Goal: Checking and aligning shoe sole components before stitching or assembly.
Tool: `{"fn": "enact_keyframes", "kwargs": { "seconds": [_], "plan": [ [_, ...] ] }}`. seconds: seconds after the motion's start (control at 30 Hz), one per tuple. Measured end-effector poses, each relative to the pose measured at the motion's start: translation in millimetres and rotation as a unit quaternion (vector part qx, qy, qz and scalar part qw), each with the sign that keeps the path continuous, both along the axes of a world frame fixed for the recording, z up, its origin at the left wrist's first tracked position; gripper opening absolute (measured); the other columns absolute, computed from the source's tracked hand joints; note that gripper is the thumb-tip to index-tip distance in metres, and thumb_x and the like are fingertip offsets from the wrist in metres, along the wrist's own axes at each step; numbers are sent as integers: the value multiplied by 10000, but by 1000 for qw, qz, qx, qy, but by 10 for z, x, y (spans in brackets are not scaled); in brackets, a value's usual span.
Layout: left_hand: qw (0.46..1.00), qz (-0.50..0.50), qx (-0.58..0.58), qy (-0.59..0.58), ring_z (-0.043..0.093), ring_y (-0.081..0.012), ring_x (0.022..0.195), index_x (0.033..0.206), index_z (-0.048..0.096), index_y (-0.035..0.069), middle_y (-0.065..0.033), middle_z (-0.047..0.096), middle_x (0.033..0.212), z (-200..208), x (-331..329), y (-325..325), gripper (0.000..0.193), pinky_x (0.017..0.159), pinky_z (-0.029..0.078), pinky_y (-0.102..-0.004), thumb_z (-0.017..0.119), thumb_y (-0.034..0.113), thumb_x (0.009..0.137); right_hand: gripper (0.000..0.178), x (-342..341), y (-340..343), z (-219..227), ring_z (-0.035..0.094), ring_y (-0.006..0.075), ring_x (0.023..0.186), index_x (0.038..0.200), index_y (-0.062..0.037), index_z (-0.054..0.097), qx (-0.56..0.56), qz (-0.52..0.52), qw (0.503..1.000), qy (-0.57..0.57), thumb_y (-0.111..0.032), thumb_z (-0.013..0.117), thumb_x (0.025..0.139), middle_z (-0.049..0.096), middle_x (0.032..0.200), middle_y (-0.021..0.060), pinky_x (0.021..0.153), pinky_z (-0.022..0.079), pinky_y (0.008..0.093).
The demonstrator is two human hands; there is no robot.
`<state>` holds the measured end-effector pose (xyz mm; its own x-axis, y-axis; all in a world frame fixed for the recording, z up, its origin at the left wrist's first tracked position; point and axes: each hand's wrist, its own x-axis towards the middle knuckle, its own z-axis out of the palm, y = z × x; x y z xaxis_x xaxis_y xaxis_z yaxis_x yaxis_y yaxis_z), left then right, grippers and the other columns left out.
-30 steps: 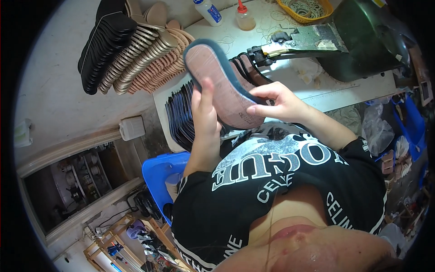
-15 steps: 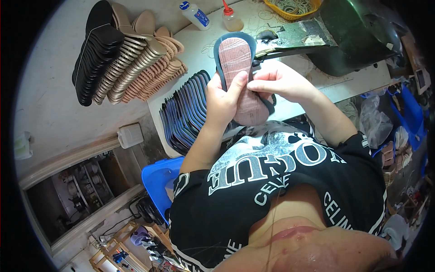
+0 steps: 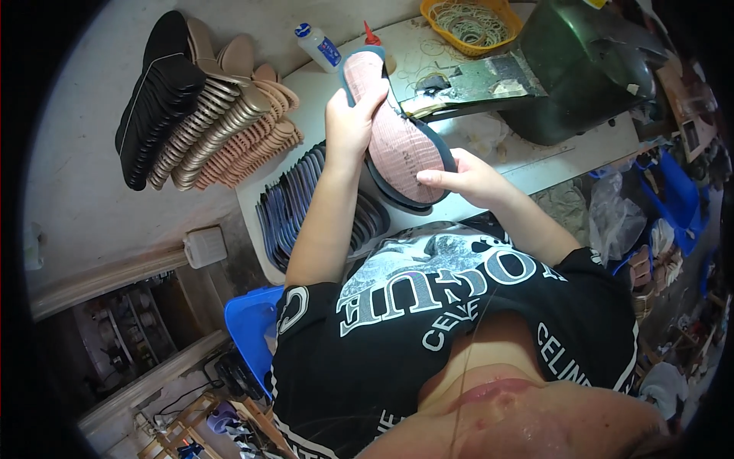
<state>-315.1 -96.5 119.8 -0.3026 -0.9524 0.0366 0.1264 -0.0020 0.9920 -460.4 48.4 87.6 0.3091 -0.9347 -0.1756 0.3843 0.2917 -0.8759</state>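
**Fingers of both hands closed on one shoe sole above the desk**

Fingers [image 3: 367, 96] of the left hand [image 3: 350, 126] are curled around the upper part of a shoe sole [image 3: 397, 141], with the thumb side pressing on its pink textured face. They are closed firmly on the sole, not spread. The right hand [image 3: 466, 180] holds the lower end of the same sole; its fingers are folded under the dark blue edge and the thumb lies flat on the pink face near the heel end. So the sole is between the two hands, tilted, one end pointing up and away from the person and the other end near the chest. It is lifted above the desk [image 3: 527, 157] and does not touch it.

Just under the sole, on the desk, lies a row of dark soles [image 3: 294, 203] stacked on their edges. To the left, on a lighter surface, is a bigger pile of black and beige soles [image 3: 202, 111], well apart from the hands. Behind the raised sole stand a white bottle with blue cap [image 3: 317, 46] and a small bottle with red tip [image 3: 372, 34]; the red tip is just beside the upper end of the sole. A yellow basket [image 3: 468, 19] with rubber bands is farther back, near a dark green machine [image 3: 589, 69].
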Motion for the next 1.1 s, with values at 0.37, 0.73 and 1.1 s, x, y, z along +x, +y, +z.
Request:
{"fn": "enact_keyframes", "kwargs": {
  "seconds": [0.37,0.73,1.1],
  "plan": [
    [958,26,-125,-257,633,-184,711,937,624,-97,-139,668,840,-410,-411,-314,451,647,499,-300,716,311,768,328,-141,45,-7,608,119,929,1121,37,611,58,-132,988,-51,-172,642,869,653,1053,82,857,464,265],
    [936,-18,-52,-346,616,-398,951,861,660,-101,-306,639,890,-393,-409,-578,638,898,442,-415,624,528,760,290,60,39,95,671,189,694,985,53,629,102,-152,979,-85,-221,584,902,673,853,166,613,541,267],
    [763,-486,-298,-303,395,-277,1256,1164,570,83,-145,519,1264,36,-210,-990,578,1081,257,-379,744,399,713,314,134,-314,151,672,198,679,1003,58,615,100,-194,969,-113,-238,579,905,666,824,165,598,544,267]
  ]
}}
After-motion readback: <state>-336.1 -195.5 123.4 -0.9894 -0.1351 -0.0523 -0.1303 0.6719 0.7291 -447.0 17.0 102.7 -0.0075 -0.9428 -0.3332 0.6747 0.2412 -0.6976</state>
